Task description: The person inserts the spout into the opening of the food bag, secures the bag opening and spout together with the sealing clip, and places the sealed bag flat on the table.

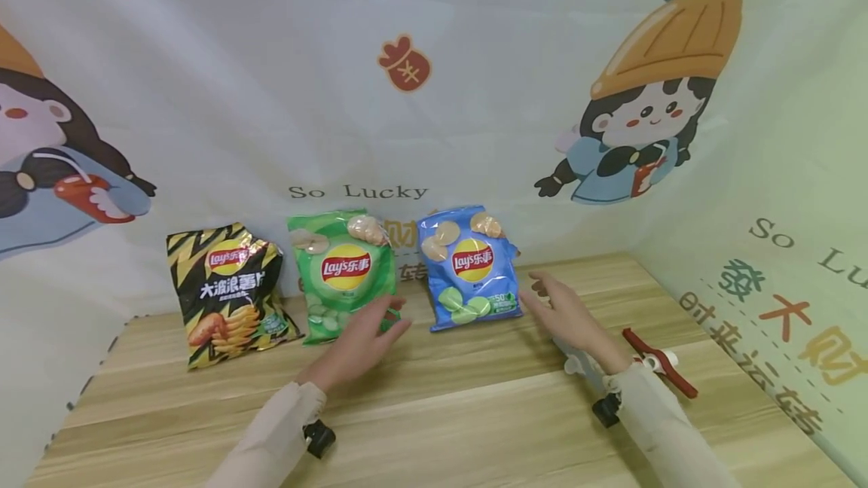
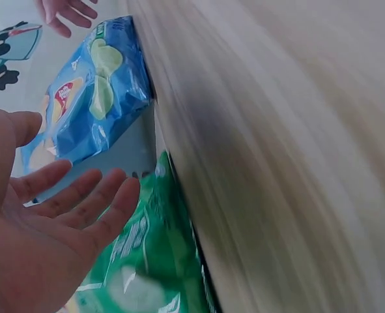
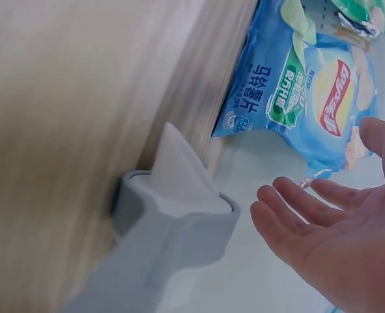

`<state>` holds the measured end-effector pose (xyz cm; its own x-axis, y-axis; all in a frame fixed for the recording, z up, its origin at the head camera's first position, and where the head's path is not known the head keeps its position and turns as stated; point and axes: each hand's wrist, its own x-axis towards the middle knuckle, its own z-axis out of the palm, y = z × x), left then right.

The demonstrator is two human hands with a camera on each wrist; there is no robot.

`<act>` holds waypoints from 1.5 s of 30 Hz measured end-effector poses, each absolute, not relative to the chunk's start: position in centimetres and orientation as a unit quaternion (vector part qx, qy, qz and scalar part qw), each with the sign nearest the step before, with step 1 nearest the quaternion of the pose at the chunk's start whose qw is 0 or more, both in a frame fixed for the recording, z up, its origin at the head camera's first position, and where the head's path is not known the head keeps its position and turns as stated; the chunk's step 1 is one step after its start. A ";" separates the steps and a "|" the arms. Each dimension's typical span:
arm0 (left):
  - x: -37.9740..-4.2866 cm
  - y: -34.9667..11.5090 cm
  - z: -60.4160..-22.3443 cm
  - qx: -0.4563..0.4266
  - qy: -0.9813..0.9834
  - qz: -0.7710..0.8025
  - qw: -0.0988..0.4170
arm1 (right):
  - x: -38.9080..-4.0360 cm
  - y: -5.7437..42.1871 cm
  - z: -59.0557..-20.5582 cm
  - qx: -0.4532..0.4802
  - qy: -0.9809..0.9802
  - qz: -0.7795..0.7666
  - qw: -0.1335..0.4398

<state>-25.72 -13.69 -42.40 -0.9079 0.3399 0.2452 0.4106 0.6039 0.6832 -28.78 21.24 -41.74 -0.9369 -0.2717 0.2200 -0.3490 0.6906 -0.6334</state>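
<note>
Three chip bags lean against the white backdrop: a black-and-yellow one (image 1: 237, 277), a green one (image 1: 346, 266) and a blue one (image 1: 471, 269). My left hand (image 1: 359, 341) is in front of the green bag's lower right corner, overlapping it in the head view. In the left wrist view its fingers (image 2: 107, 215) spread loosely, palm showing, holding nothing. Just right of the blue bag is my right hand (image 1: 566, 315), fingers slightly bent and nothing in them. The right wrist view shows that hand (image 3: 339, 235) apart from the blue bag (image 3: 309, 91).
A grey holder-like object with a white pointed piece (image 3: 182, 173) stands on the wooden table (image 1: 434, 428), partly under my right forearm. Beside that forearm lies a red-and-white object (image 1: 659, 361). Printed backdrop cloth (image 1: 475, 119) borders the table at the back and sides.
</note>
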 end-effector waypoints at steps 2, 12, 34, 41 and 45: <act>-26.6 -13.1 -42.6 -0.203 -0.888 -0.411 0.037 | -29.4 21.2 -41.6 0.163 -0.915 0.366 0.048; -29.1 -10.6 -42.5 -0.127 -0.855 -0.502 -0.013 | -32.1 20.3 -41.3 0.123 -0.898 0.423 -0.027; -31.4 -7.4 -44.2 -0.086 -0.815 -0.571 -0.043 | -33.7 18.8 -42.3 0.114 -0.873 0.469 -0.067; -31.3 -6.9 -44.7 -0.092 -0.802 -0.588 -0.046 | -33.2 18.5 -41.8 0.129 -0.876 0.462 -0.048; -30.9 -6.9 -44.9 -0.099 -0.804 -0.585 -0.042 | -32.8 18.3 -41.9 0.136 -0.878 0.458 -0.036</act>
<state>-30.90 -6.94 -44.89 -0.9770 0.2076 0.0477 0.1091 0.2952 0.9492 -32.79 18.31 -41.86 -0.9605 -0.2716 0.0610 -0.2054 0.5435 -0.8139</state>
